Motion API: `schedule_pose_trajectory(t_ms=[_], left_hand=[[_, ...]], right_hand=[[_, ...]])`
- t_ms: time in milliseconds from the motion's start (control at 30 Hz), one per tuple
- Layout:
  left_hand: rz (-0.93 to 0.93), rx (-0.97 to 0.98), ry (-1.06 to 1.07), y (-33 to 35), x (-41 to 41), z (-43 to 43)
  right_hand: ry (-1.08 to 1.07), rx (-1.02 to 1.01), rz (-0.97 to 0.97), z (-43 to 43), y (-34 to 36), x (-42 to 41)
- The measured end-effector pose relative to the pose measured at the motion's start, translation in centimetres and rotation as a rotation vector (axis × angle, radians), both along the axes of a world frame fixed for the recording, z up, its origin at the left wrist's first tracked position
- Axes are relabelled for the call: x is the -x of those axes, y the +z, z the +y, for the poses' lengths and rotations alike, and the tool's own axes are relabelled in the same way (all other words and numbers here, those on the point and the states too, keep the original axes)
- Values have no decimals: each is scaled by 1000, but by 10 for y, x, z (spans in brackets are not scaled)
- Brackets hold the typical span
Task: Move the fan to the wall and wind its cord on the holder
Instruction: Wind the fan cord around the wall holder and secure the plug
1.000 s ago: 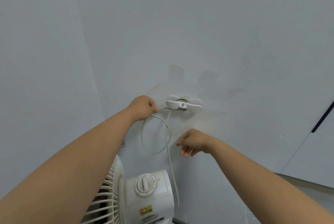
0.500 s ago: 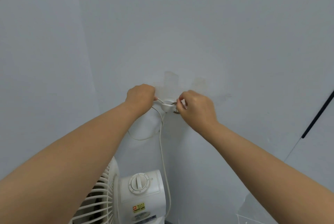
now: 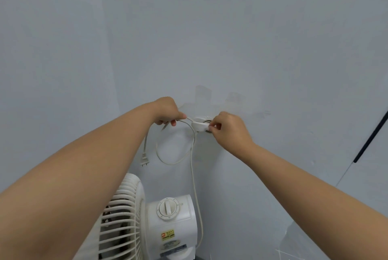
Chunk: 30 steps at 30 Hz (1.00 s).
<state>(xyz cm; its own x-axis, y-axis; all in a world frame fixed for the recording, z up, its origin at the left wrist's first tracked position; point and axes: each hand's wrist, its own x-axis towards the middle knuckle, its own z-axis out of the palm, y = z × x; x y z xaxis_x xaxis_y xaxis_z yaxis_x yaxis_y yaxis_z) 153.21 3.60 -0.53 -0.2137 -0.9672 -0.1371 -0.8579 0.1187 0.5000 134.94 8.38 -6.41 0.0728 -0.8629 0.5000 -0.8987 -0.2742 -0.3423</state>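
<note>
A white fan (image 3: 168, 224) stands against the pale wall at the bottom centre, its grille (image 3: 123, 217) to the left and a round dial on top. Its white cord (image 3: 195, 186) rises to a white holder (image 3: 201, 125) fixed on the wall. My left hand (image 3: 168, 112) pinches the cord just left of the holder; a loop hangs below and the plug (image 3: 144, 160) dangles beside my forearm. My right hand (image 3: 227, 129) grips the holder's right end, hiding that part.
Both walls meet in a corner left of the fan. Patches of clear tape (image 3: 203, 96) mark the wall above the holder. A dark strip (image 3: 371, 138) runs diagonally at the right edge, and something clear (image 3: 294, 249) lies low at the bottom right.
My right hand rose from below and took hold of the holder. The left hand stayed on the cord, and the plug end now hangs in view beside my left forearm.
</note>
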Motion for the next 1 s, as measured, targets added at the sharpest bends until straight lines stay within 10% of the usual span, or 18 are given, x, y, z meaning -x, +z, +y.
schedule_pose_trajectory(t_ms=[300, 500, 800, 1000], left_hand=[[111, -60, 33, -3, -1, 2], [142, -193, 24, -9, -5, -1], [399, -334, 26, -27, -18, 3], [477, -209, 67, -31, -8, 13]], right_hand=[[161, -353, -321, -2, -3, -36], [-72, -197, -239, -6, -3, -36], [-279, 27, -832, 12, -8, 15], [-343, -6, -574, 25, -6, 41]])
